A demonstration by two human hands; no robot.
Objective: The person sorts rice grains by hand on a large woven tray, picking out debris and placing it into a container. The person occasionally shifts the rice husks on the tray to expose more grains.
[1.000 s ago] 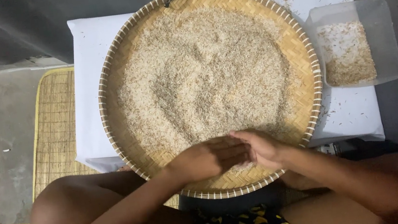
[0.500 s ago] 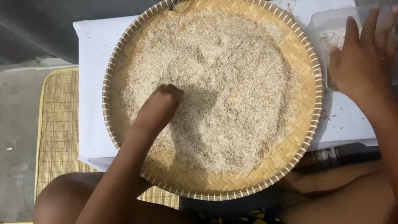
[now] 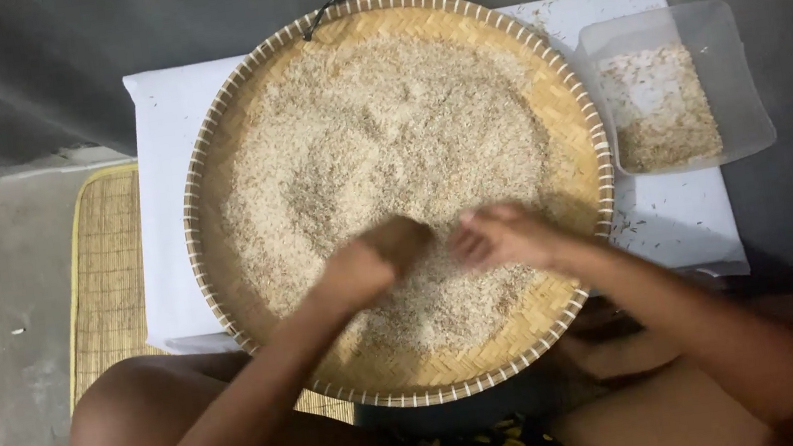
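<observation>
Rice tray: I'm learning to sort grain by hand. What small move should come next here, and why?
Probably pinch a bit out of the rice right under the fingertips. Both the left hand and the right hand sit together over the near part of the woven tray, and the clear tub beside it already holds picked-out bits.

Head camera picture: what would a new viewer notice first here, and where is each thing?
The big round woven tray fills the middle, spread with pale grain and resting on a white cloth. Over its near part, the left hand and the right hand meet close together above the grain. At the upper right, beside the tray, a clear plastic container holds a smaller portion of husky bits.
</observation>
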